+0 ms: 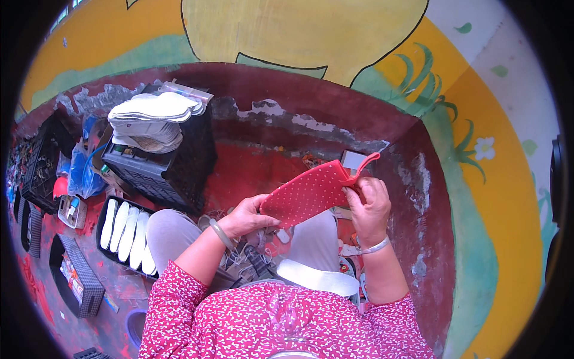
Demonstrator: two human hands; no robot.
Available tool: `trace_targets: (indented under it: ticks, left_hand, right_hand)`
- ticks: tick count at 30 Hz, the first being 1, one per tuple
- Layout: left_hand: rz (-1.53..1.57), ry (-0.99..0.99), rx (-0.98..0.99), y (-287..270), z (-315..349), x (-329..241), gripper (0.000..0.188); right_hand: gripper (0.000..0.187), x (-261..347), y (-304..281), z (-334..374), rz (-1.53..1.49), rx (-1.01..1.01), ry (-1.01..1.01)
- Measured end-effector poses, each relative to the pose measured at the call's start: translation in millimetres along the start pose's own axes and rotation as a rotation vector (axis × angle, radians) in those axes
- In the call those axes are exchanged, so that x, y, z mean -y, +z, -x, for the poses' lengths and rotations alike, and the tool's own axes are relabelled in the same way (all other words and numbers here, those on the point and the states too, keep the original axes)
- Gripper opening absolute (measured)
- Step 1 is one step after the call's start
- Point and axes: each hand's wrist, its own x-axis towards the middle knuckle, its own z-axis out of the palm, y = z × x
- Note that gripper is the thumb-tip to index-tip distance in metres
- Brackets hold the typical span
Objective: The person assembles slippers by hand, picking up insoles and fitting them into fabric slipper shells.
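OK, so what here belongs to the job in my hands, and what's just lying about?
In the job:
Red dotted piece, gripped by the left hand and right hand
Likely, lap insole
Perhaps, insole row and insole stack

Seemingly just lying about:
Blue bag
Grey basket
Purple basin

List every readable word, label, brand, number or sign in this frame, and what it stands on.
No readable text.
Red dotted piece in left hand and right hand: no lettering visible.
Painted wall: pictures, no lettering visible.
Colourful packets in the grey basket: any print too small and blurred.
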Motion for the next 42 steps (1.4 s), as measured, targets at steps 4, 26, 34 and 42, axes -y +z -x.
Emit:
trace_targets:
  ticks: [4, 26, 34, 42]
  left_hand:
    - [0.034, -0.010, 0.025, 1, -1, 2, 0.048]
    - [-0.233, 0.098, 0.113, -18, 1, -7, 0.024]
    - [-0.153, 0.046, -0.055, -14, -1, 0, 0.020]
    - [-0.229, 0.024, 0.131, -11, 4, -7, 0.033]
  right_hand:
    - [0.023, -2, 15, 3, 0.131, -0.104, -0.202]
    - [0.034, -22, -28, 1, -0.859, 0.955, 0.297]
    - [0.062, -8, -32, 0, -1.450, 1.098, 0.577]
    - [0.041, 7, -26, 7, -1.030, 1.075, 0.889]
